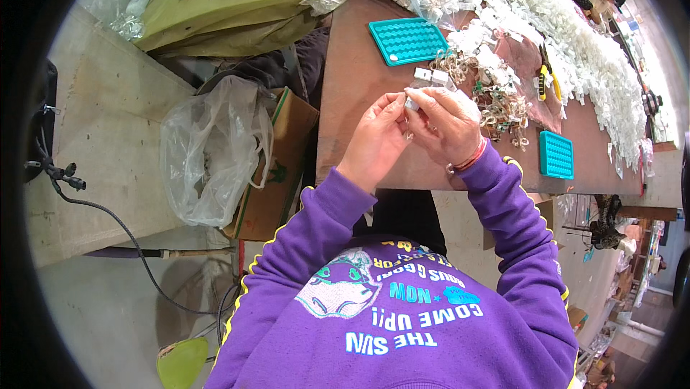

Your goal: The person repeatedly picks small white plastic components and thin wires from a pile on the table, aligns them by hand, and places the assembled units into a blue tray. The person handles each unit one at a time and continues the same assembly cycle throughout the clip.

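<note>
Small white piece (411,103), upper centre: left hand (379,130) and right hand (454,124) pinching it, apparently unfinished; wired parts (501,114) lying upper right, seemingly awaiting work; completed ones unidentifiable.

Your brown table (352,90) has teal trays (410,40) left and right, tangled wires (509,117) between, white bits (575,51), probably plastic, heaped far side.

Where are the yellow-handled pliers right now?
In the head view, the pliers lie on the table's right side, beyond the right hand, at the pink cloth, above the right teal tray.
</note>
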`<state>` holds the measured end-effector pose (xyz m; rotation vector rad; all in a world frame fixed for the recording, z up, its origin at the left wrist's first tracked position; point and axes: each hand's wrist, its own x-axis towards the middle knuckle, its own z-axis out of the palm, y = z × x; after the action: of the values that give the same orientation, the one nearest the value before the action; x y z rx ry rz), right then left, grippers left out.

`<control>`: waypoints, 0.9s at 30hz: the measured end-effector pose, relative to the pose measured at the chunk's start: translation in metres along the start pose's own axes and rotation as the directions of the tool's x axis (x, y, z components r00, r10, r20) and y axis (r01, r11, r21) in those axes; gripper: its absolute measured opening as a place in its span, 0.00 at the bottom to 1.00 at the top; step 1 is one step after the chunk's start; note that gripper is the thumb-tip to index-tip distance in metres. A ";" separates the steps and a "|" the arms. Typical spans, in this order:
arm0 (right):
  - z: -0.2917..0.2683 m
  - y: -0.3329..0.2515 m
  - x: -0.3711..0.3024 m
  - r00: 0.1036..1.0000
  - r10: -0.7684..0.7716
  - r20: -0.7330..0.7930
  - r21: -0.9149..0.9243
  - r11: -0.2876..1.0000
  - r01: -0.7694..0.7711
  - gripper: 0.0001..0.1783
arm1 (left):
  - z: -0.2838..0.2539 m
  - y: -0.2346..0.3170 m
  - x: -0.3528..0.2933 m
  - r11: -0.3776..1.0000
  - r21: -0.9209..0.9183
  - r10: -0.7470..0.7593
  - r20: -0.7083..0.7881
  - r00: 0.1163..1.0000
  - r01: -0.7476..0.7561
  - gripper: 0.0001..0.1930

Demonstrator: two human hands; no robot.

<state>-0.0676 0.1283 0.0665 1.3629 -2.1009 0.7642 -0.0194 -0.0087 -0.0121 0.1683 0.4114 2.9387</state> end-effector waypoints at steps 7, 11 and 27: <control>-0.009 -0.005 0.001 0.964 0.252 0.088 0.132 0.956 -0.262 0.15 | 0.022 0.000 -0.003 0.984 0.169 0.084 -0.152 0.985 -0.058 0.09; -0.014 -0.006 0.001 0.950 0.275 0.149 0.151 0.943 -0.297 0.15 | 0.029 0.000 -0.004 0.946 0.320 0.137 -0.234 0.963 -0.056 0.09; -0.006 0.006 -0.003 0.982 0.182 0.040 0.221 0.957 -0.187 0.16 | 0.017 0.001 -0.003 0.998 0.056 0.014 -0.092 0.996 -0.009 0.11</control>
<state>-0.0718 0.1364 0.0677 1.3014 -2.2343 1.0974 -0.0139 -0.0054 0.0045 0.0415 0.5072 2.9567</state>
